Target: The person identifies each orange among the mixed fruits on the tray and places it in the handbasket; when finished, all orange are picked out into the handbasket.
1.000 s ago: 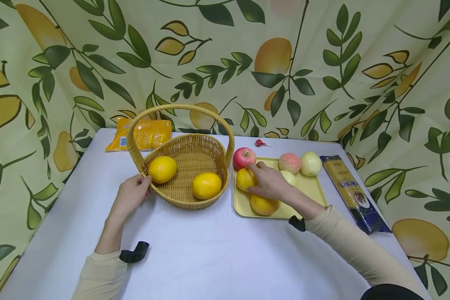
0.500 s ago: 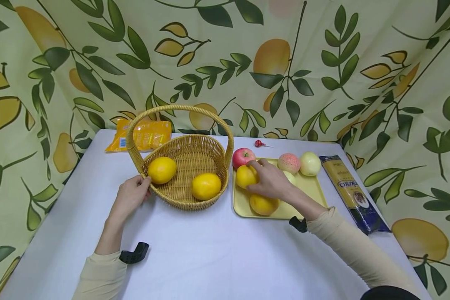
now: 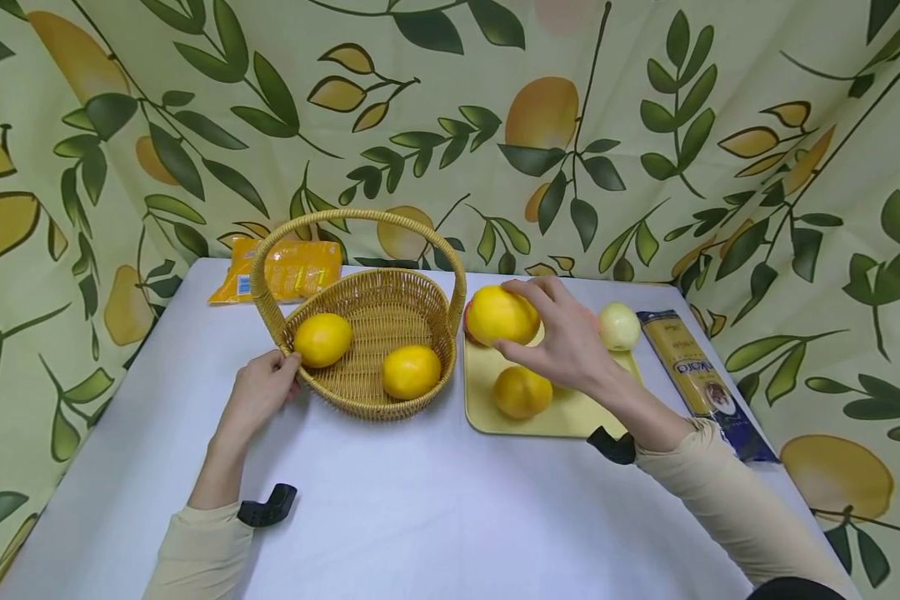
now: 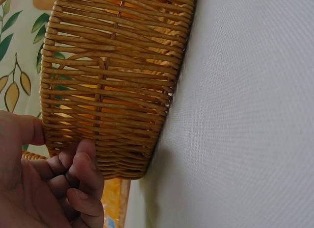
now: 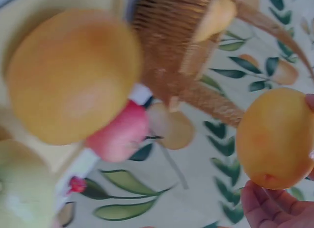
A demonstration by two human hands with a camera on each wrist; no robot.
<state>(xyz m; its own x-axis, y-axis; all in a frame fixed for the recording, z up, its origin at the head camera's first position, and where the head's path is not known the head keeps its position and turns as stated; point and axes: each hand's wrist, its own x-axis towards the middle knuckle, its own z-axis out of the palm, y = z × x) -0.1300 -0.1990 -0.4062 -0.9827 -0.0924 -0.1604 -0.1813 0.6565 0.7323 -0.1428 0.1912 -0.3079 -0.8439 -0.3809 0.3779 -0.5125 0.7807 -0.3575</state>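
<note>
My left hand (image 3: 258,396) pinches the near left rim of the wicker basket (image 3: 352,407), thumb on one side and fingertips against the weave in the left wrist view. Two lemons (image 3: 322,340) lie apart inside the basket. Up over the back of the yellow tray (image 3: 487,408), my right hand (image 3: 570,346) holds another lemon (image 3: 502,315) between thumb and fingers. The right wrist view shows that lemon (image 5: 274,137) raised, a small nub at its lower end. A round yellow-orange fruit (image 3: 522,393) sits on the tray below. The red apple (image 5: 120,132) is mostly hidden behind the held lemon in the head view.
A pale green round fruit (image 3: 618,326) is at the tray's back right. An orange packet (image 3: 300,271) lies behind the basket; a blue and gold packet (image 3: 690,367) lies right of the tray. The basket's tall handle (image 3: 360,214) arches overhead. A patterned cloth hangs behind.
My right hand has lifted the lemon off the tray, up in front of the red apple. My left hand and the basket stay in place.
</note>
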